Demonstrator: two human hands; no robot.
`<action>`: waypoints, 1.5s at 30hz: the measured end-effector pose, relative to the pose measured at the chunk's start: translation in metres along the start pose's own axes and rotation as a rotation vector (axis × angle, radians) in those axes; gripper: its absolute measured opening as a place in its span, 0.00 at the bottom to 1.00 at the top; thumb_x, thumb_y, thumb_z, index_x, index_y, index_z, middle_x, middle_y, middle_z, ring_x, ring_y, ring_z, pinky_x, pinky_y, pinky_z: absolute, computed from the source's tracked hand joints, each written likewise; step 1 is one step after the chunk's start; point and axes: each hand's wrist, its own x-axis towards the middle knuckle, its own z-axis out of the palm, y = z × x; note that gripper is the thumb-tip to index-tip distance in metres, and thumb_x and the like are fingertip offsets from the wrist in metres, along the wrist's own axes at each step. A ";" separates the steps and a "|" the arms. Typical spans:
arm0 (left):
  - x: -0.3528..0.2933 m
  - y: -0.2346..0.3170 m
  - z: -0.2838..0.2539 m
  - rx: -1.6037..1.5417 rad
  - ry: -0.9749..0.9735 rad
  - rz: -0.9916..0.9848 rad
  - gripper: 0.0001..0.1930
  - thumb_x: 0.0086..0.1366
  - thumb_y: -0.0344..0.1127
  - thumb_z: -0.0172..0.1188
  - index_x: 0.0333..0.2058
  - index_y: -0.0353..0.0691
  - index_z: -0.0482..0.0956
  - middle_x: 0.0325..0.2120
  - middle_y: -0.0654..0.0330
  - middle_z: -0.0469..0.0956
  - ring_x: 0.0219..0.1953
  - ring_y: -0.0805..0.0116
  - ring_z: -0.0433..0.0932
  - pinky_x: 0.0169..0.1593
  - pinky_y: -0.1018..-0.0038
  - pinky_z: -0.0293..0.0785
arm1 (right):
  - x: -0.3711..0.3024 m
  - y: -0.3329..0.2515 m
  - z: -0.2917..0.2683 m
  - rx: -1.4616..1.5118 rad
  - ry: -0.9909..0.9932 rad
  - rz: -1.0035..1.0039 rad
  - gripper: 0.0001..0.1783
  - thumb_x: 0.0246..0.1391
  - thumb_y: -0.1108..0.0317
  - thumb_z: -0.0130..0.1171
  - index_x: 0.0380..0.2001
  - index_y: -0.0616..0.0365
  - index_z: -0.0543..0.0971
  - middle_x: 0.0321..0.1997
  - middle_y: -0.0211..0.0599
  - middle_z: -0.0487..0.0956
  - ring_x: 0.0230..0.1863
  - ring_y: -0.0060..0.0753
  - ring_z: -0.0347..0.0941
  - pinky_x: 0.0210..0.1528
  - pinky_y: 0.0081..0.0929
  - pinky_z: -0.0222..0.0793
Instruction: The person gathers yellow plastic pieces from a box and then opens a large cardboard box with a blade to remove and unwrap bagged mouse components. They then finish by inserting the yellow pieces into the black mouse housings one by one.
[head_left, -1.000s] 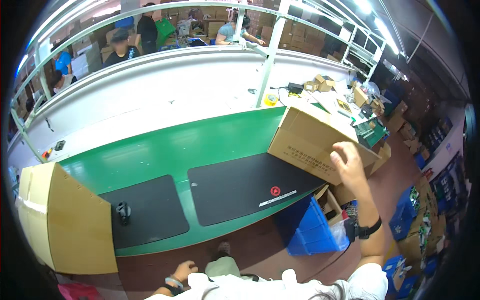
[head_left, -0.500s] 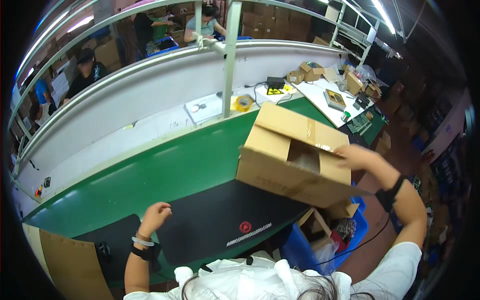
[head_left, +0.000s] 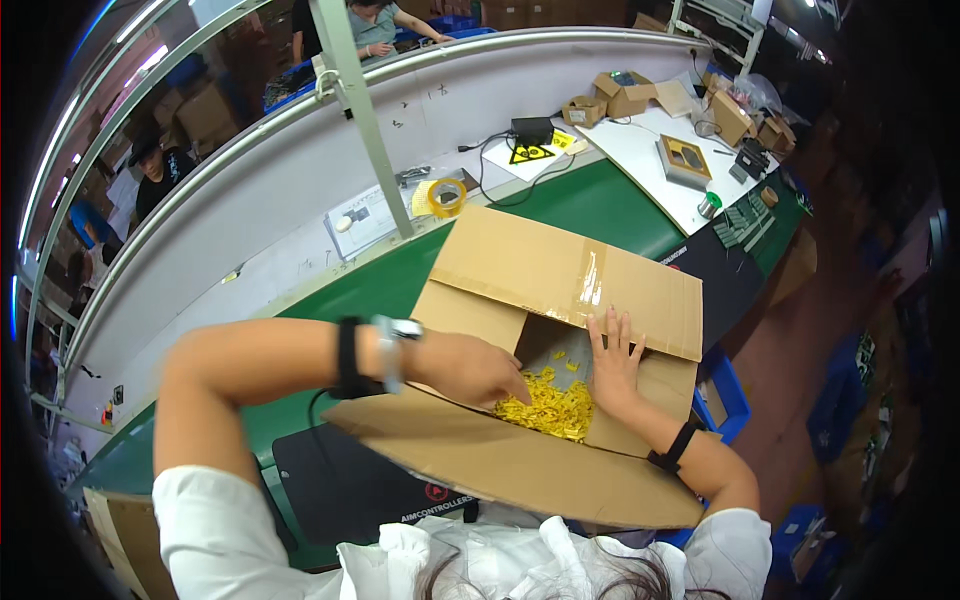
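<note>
A large cardboard box (head_left: pixel 560 262) stands on the bench in front of me with its top flaps parted. Small yellow pieces (head_left: pixel 548 405) lie heaped inside, too small for me to tell their kind. My left hand (head_left: pixel 468 370) reaches over the left side of the opening, fingers curled at the edge of the heap; whatever they hold is hidden. Spread fingers of my right hand (head_left: pixel 613 372) lie across the right side of the opening, their tips on the far flap. The near flap (head_left: pixel 520 470) folds out toward me.
A black mat (head_left: pixel 345 490) covers part of the green bench (head_left: pixel 620 215). Beyond the box are a yellow tape roll (head_left: pixel 446 198) and a metal post (head_left: pixel 360 120). A white table (head_left: pixel 650 150) holds small boxes and a solder spool (head_left: pixel 709 206). A blue bin (head_left: pixel 728 395) sits at right.
The box is now closer and its near flap is folded out, showing the yellow pieces. My left hand has come from the mat to the opening; my right has moved left onto the flaps.
</note>
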 end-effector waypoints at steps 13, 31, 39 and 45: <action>0.025 0.005 0.061 0.517 0.094 -0.397 0.09 0.53 0.43 0.57 0.23 0.47 0.78 0.19 0.65 0.74 0.35 0.64 0.71 0.47 0.54 0.60 | -0.059 0.067 -0.105 0.422 0.012 0.000 0.31 0.44 0.73 0.54 0.54 0.66 0.61 0.46 0.58 0.72 0.46 0.58 0.70 0.47 0.43 0.68; -0.141 0.073 0.083 0.099 0.780 -0.687 0.20 0.46 0.20 0.54 0.40 0.38 0.68 0.32 0.53 0.70 0.35 0.49 0.72 0.40 0.63 0.70 | -0.171 0.108 -0.148 0.623 0.200 0.435 0.03 0.52 0.75 0.49 0.28 0.64 0.68 0.23 0.56 0.71 0.27 0.59 0.69 0.29 0.40 0.64; -0.171 0.073 0.123 -0.111 0.669 -0.948 0.17 0.45 0.23 0.49 0.37 0.34 0.77 0.31 0.41 0.76 0.36 0.44 0.75 0.42 0.58 0.71 | -0.152 0.113 -0.172 0.057 -0.165 0.182 0.08 0.48 0.69 0.54 0.25 0.64 0.71 0.25 0.56 0.75 0.29 0.54 0.74 0.33 0.45 0.68; -0.146 0.086 0.120 -0.025 0.696 -0.919 0.13 0.45 0.22 0.52 0.33 0.31 0.76 0.27 0.43 0.77 0.33 0.45 0.76 0.37 0.56 0.71 | -0.047 -0.080 -0.263 -0.010 0.009 -0.464 0.51 0.32 0.64 0.71 0.61 0.54 0.56 0.63 0.51 0.53 0.64 0.50 0.49 0.55 0.51 0.57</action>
